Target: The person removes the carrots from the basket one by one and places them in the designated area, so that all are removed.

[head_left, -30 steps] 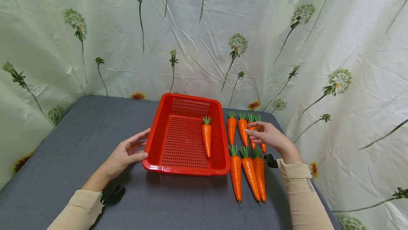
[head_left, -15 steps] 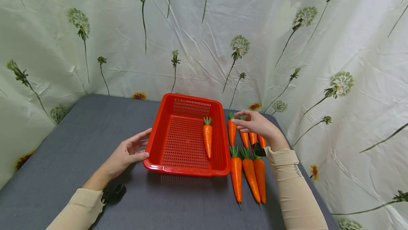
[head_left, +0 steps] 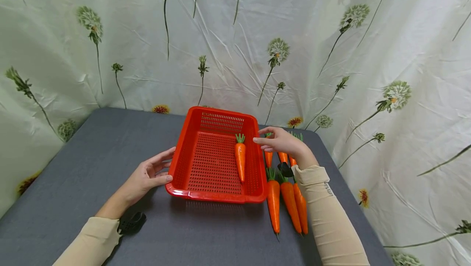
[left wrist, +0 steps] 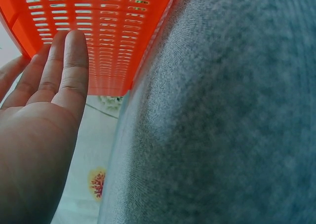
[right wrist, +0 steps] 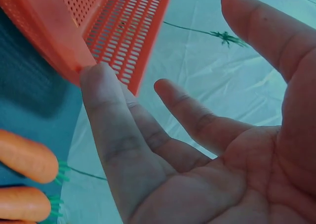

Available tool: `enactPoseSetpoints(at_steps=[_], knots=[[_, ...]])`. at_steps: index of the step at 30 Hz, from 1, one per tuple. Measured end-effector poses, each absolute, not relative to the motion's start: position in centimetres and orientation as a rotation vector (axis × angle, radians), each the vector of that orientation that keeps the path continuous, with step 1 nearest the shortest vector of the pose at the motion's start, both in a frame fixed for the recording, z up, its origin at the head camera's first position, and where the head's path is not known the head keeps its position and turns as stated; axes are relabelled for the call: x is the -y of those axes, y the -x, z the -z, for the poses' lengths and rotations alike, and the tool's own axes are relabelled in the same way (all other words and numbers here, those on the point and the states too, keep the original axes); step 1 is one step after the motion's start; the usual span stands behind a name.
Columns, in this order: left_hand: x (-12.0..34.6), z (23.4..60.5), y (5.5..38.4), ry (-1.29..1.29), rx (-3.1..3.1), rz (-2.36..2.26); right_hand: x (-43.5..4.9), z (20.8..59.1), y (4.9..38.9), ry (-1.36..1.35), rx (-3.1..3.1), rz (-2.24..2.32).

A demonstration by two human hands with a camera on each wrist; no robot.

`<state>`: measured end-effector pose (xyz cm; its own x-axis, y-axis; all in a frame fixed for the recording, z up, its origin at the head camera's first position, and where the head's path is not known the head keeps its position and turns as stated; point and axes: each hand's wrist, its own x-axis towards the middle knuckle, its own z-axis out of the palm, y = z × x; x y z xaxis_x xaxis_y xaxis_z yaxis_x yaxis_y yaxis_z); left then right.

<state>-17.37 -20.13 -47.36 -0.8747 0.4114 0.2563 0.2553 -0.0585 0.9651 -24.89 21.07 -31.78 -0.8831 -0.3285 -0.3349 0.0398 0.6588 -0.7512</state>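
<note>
A red plastic basket (head_left: 217,197) with a perforated floor and sides holds one orange carrot (head_left: 240,162) with a green top, lying toward its right side. Against the basket's left wall rests my left hand (head_left: 149,176); in the left wrist view its fingers (left wrist: 75,61) lie nearly straight along the slotted wall. My right hand (head_left: 281,141) hovers at the basket's right rim with fingers spread and nothing held. Whether its fingertips touch the rim is hard to tell. Beneath and beside that hand lie more carrots (head_left: 273,204), the back ones partly hidden by it.
A dark grey cloth covers the table (head_left: 121,147). Behind and to the right hangs a pale curtain (head_left: 228,45) printed with dandelions. The carrots lie in two rows along the basket's right side, close to its wall.
My right hand has moved left, from above the back carrots to the basket's right rim, holding nothing. The left hand and the basket stay in place.
</note>
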Motion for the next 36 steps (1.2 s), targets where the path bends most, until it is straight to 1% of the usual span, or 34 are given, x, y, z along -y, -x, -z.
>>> enactPoseSetpoints(at_steps=[11, 23, 36], knots=[[20.2, 47.2, 17.3, -0.714, -2.069, -2.086, -18.1, 32.0, 25.9, 0.221, -2.457, 1.001], [20.2, 47.2, 17.3, -0.718, -2.056, -2.086, -15.2, 32.9, 26.8, 0.224, -2.501, 0.762], [20.2, 47.2, 17.1, -0.776, -2.013, -2.111, -14.2, 34.2, 27.9, 0.158, -2.387, 0.854]])
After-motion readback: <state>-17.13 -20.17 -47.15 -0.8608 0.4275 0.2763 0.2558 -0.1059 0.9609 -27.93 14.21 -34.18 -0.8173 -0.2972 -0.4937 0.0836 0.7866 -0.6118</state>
